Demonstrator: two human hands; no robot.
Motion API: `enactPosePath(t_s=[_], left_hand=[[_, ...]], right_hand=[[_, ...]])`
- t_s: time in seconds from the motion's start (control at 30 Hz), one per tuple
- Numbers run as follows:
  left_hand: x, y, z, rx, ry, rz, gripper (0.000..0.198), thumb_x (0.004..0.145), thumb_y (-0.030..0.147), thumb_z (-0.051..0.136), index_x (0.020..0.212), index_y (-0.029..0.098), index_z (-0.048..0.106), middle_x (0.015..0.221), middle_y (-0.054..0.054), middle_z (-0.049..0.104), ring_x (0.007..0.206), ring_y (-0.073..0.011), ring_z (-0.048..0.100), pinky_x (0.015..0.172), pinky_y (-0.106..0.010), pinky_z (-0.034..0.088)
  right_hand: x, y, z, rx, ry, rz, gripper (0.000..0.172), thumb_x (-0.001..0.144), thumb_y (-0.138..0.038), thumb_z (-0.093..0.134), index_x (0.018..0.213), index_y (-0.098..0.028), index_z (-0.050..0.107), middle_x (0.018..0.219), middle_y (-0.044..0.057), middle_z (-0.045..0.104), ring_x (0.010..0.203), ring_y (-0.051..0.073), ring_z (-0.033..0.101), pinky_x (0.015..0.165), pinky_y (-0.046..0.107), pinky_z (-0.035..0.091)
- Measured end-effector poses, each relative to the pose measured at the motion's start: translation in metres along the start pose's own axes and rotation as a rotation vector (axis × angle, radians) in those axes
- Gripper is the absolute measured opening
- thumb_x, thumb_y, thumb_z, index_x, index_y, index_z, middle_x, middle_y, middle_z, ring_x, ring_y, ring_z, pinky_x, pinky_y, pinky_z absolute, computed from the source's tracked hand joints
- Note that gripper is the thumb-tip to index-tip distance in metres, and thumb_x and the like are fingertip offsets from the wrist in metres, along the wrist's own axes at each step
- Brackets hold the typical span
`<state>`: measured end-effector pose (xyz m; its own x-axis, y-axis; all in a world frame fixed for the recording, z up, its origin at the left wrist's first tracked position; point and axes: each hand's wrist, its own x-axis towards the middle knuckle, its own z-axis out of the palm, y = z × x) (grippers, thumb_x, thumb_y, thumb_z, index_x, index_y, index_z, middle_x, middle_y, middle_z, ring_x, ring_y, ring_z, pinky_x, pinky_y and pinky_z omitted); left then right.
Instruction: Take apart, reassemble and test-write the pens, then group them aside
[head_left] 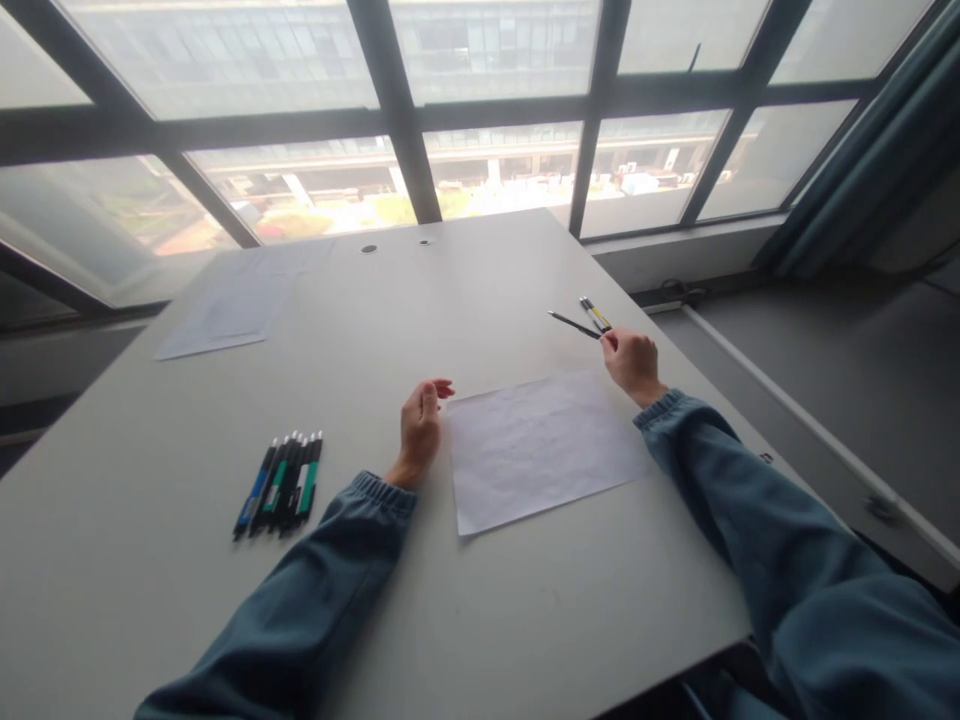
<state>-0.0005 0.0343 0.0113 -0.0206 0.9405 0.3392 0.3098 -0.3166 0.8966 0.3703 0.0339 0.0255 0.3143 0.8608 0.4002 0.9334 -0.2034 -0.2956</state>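
Note:
A sheet of white paper [544, 450] lies on the white table [495, 620] between my hands. My right hand [631, 365] is closed on the end of a thin black pen [574, 324], which points left beyond the paper's far right corner. Just behind that hand lies a pen with a yellow label [598, 314], partly hidden by the fingers; whether more than one lies there I cannot tell. Beside the paper's left edge rests my left hand [422, 425], its fingers loosely bent and apart, holding nothing.
Several black pens with blue and green labels [279, 485] lie side by side to the left. More paper sheets [225, 310] lie at the far left of the table. A large window [495, 150] stands behind it, with a curtain [847, 150] at the right.

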Motion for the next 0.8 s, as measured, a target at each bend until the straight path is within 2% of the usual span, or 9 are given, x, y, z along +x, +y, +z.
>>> enactPosePath(t_s=[0.27,0.47,0.8], left_hand=[[0.001,-0.002,-0.002,0.038,-0.031,0.001,0.053,0.101,0.055,0.036,0.095,0.015,0.071,0.084,-0.008,0.073,0.081,-0.0198,0.067,0.073,-0.031,0.048],[0.004,-0.008,-0.003,0.082,-0.143,0.007,0.049,0.101,0.051,0.037,0.093,0.016,0.071,0.082,-0.007,0.073,0.08,-0.0197,0.067,0.075,-0.032,0.049],[0.003,-0.009,-0.005,0.112,-0.17,-0.011,0.044,0.098,0.05,0.044,0.091,0.016,0.073,0.082,-0.006,0.074,0.082,-0.0202,0.068,0.08,-0.032,0.052]], right_hand=[[-0.004,0.018,0.011,-0.111,-0.112,0.15,0.03,0.1,-0.032,0.048,0.1,-0.017,0.074,0.099,0.016,0.075,0.09,0.027,0.068,0.079,0.034,0.044],[-0.007,0.01,0.013,-0.076,-0.174,0.271,0.024,0.094,-0.027,0.053,0.097,-0.019,0.076,0.098,0.015,0.075,0.094,0.027,0.07,0.082,0.034,0.048],[0.017,0.0,0.025,0.032,-0.183,0.365,0.023,0.093,-0.031,0.058,0.096,-0.019,0.077,0.097,0.015,0.077,0.097,0.027,0.072,0.086,0.033,0.051]])
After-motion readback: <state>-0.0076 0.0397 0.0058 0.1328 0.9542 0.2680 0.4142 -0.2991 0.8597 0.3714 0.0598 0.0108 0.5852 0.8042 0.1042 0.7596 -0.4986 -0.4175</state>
